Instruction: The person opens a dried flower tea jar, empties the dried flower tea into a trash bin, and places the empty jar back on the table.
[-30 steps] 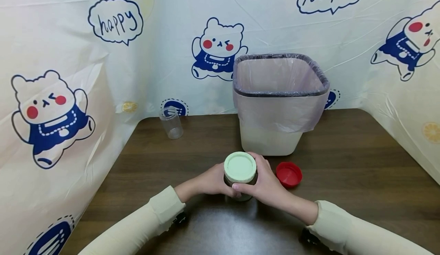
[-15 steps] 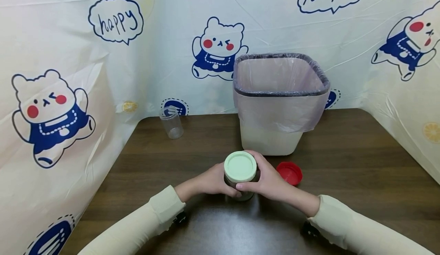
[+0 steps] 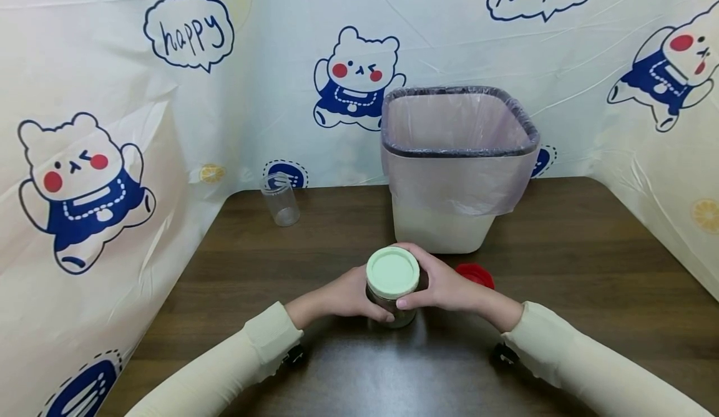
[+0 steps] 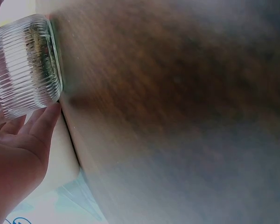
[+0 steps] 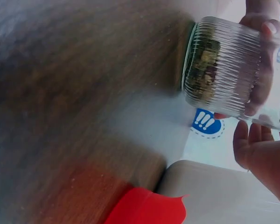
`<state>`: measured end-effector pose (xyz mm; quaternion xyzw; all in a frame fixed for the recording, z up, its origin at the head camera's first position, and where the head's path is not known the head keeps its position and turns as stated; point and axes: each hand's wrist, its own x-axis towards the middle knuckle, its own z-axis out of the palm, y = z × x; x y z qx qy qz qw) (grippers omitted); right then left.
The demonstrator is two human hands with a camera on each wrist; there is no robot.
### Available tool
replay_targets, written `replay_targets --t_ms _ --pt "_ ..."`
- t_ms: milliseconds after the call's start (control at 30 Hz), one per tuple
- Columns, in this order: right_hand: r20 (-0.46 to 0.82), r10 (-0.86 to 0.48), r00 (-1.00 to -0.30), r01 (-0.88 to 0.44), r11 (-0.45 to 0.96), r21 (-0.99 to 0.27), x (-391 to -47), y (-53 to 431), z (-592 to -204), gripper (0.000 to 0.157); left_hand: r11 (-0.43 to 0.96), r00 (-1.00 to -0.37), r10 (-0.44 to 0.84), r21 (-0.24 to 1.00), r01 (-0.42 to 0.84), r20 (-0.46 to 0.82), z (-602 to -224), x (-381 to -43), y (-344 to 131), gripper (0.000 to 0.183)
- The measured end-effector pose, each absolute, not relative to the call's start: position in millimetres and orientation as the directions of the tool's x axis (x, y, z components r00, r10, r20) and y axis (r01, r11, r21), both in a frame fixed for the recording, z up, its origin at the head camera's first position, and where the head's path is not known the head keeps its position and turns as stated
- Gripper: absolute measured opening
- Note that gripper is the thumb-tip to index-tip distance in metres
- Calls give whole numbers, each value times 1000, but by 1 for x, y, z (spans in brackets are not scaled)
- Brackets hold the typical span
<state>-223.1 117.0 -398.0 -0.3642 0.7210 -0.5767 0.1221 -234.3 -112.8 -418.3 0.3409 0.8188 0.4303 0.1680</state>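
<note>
A ribbed clear glass jar (image 3: 401, 321) stands upright on the table under a pale green lid (image 3: 392, 272). Dry brown-green bits lie in the bottom of the jar (image 5: 224, 67), as the right wrist view shows. My left hand (image 3: 344, 293) grips the jar's left side, its thumb across the front. On the right, my right hand (image 3: 444, 284) curls round the upper jar by the lid, thumb in front and fingers behind; its exact hold on lid or glass is partly hidden. Behind my right hand lies a red cap (image 3: 477, 273), partly covered by it.
Beyond the jar stands a cream bin (image 3: 440, 230) with a translucent purplish liner (image 3: 455, 180). A clear empty-looking cylinder (image 3: 283, 208) stands at the back left of the dark wood table (image 3: 331, 230). A printed curtain (image 3: 269, 61) hangs behind and at both sides.
My right hand has turned round the jar, its thumb sliding rightward and its wrist rising, so it now covers more of the red cap. My left hand and the jar stay in place.
</note>
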Motion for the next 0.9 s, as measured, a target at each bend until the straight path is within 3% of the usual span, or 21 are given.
replay_targets --t_ms 200,433,633,900 --pt "236 -637 -734 -371 85 -925 -218 117 -399 84 391 -708 706 820 418 24 -419 -235 -113 82" --pt "228 -449 -864 -366 247 -897 -193 108 -400 85 375 -700 713 826 421 33 -419 -236 -113 82" --pt "190 -296 -936 -279 296 -914 -179 94 -398 89 371 -704 709 830 418 38 -419 -236 -114 82" --pt "150 -197 -969 -203 286 -937 -171 83 -398 91 388 -707 707 824 414 23 -421 -236 -113 81"
